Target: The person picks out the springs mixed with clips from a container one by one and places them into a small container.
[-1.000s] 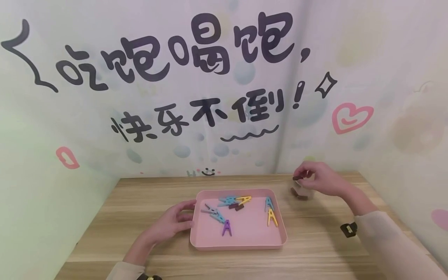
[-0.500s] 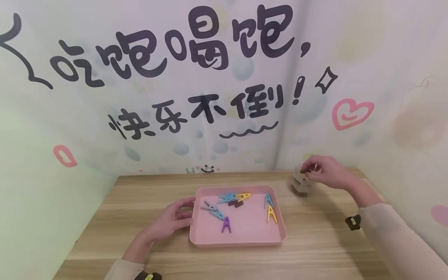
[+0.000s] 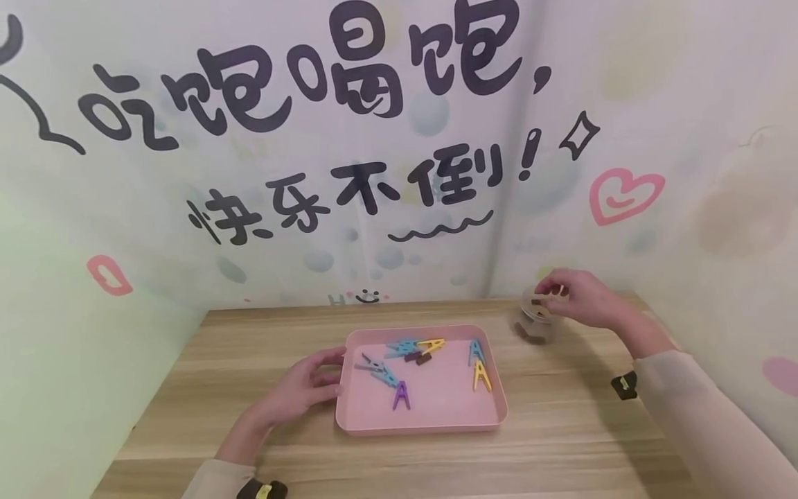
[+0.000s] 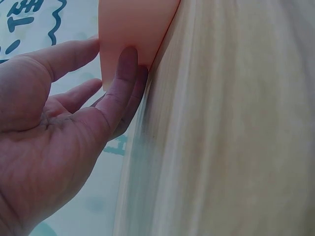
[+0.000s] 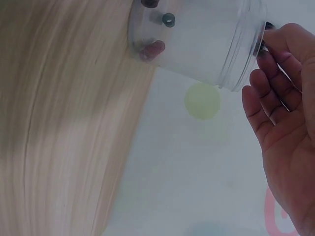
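Observation:
A pink tray (image 3: 442,405) lies mid-table, holding turquoise clothespins (image 3: 384,374), yellow clothespins (image 3: 481,376), one purple clothespin (image 3: 402,395) and two dark brown pieces (image 3: 424,359). My left hand (image 3: 302,388) touches the tray's left side with extended fingers, seen close up in the left wrist view. At the back right stands a clear jar (image 3: 531,327) with several small dark pieces (image 5: 153,49) at its bottom. My right hand (image 3: 581,298) is at the jar's mouth, pinching a small dark piece (image 5: 269,25) between thumb and fingers, which mostly hide it.
The wooden table (image 3: 268,339) meets a printed wall sheet (image 3: 312,270) right behind the jar. Another wall sheet (image 3: 717,277) rises along the right side. Bare tabletop lies between tray and jar.
The view has tilted down slightly, so everything sits higher or lower in frame accordingly. My right hand has shifted over the jar's mouth, uncovering more of its rim. My left hand stays at the tray.

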{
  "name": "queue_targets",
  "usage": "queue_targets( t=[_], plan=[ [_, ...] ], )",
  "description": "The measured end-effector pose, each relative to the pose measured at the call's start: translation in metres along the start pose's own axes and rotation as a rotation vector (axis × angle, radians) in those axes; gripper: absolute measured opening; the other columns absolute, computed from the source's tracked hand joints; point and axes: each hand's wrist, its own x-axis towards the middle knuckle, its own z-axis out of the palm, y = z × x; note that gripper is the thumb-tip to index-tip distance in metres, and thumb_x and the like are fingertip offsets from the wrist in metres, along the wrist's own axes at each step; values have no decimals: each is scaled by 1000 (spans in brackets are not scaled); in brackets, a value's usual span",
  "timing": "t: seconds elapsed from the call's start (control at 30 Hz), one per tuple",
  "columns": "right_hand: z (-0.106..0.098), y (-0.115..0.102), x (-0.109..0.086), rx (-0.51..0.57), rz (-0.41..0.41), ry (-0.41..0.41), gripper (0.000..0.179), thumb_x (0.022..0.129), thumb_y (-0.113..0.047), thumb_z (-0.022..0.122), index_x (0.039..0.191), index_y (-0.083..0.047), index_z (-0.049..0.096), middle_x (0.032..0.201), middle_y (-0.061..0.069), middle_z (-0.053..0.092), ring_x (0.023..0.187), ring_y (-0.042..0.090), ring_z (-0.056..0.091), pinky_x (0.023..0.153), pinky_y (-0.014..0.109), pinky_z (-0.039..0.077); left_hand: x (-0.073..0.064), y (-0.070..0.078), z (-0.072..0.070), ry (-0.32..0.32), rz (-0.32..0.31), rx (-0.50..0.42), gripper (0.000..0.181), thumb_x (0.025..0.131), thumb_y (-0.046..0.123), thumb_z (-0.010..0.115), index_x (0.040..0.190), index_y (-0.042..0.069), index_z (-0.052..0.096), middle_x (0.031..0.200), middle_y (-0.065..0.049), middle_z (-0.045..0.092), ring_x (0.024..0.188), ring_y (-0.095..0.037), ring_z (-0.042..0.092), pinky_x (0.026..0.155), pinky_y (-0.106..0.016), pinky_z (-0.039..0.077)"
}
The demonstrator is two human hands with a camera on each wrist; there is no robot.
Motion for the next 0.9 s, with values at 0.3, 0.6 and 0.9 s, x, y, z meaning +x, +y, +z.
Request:
queue_targets(
  t=[0.3,0.6,0.9],
  plan=[
    [6,-13,2,37,36,2,43,93,-15,82,133,-6,67,126,10,68,113,28,59,97,54,55,0,1,0,6,-21,15,70,101,-2,67,160,-12,30,156,-35,40,135,-53,54,105,-34,56],
    [16,-43,10,85,-27,-15,43,93,-17,82,133,-12,68,125,1,69,112,29,61,94,50,57,-1,1,-1,11,-29,16,69,101,-1,68,160,-10,32,156,-34,42,135,-51,55,104,-34,57],
    [38,-76,20,74,-125,-84,40,91,-21,86,128,-17,70,119,-8,69,105,15,62,90,43,61,0,-1,-1,-1,-25,5,70,102,-1,67,160,-11,30,156,-35,40,136,-52,53,105,-33,56]
  ],
)
